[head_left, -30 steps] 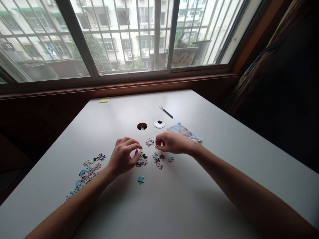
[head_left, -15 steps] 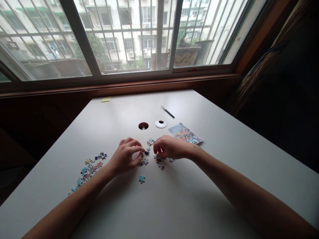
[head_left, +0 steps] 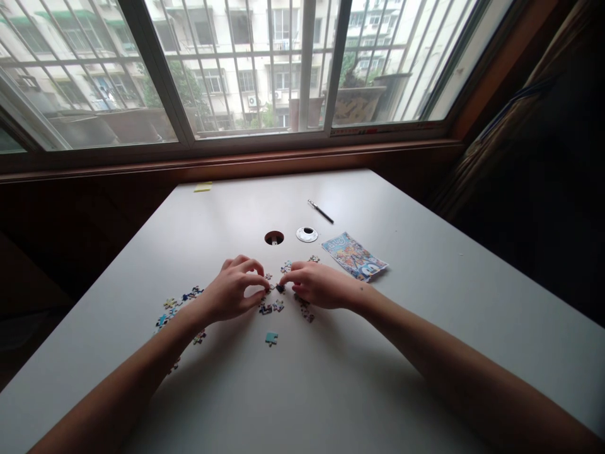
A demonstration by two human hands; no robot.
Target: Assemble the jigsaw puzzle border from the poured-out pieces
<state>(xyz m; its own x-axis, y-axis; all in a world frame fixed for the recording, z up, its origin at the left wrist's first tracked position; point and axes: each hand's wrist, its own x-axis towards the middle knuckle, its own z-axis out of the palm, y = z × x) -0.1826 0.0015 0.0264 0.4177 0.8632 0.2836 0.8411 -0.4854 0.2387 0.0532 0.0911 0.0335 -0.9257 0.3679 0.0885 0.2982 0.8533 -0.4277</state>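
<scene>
Small jigsaw puzzle pieces lie on the white table around both hands. My left hand is curled, thumb and index fingertips drawn close together at a small pale puzzle piece. Across from it, my right hand reaches in with its index fingertip on a dark puzzle piece; its other fingers are bent under the palm and partly hidden. Just below the fingertips are a few more pieces. Others lie partly under my right hand. A single light-blue piece sits apart, nearer to me.
A loose pile of pieces spreads beside and behind my left forearm. A colourful picture sheet lies right of my right hand. Farther back are a pen, a round cable hole, its metal cover and a yellow sticky note.
My right index finger has stretched leftward to the dark piece. My left hand has shifted slightly up and left, its thumb and index closing together. The view has moved a little.
</scene>
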